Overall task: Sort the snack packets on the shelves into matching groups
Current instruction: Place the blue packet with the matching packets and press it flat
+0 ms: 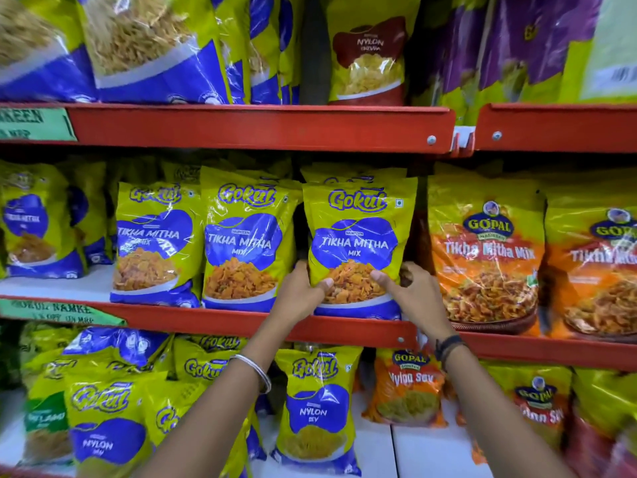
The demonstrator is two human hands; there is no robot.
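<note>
A yellow-green and blue Gokul Tikha Mitha Mix packet [356, 232] stands upright on the middle shelf [241, 319]. My left hand [303, 291] grips its lower left edge and my right hand [413, 294] grips its lower right edge, thumbs on the front. More packets of the same kind stand behind it and to its left, such as a second Gokul Tikha Mitha packet [244, 243] and a third one [155, 243]. Orange Gopal Tikha Mitha Mix packets [486, 257] stand just to the right.
The red-edged upper shelf [262, 127] holds blue Gokul sev packets [148, 46], a red Nylon packet [370, 53] and purple packets [517, 39]. The lower shelf holds Gokul Nylon Sev packets [315, 412] and orange Gopal Nylon Sev packets [406, 391]. Green price labels [34, 124] hang at left.
</note>
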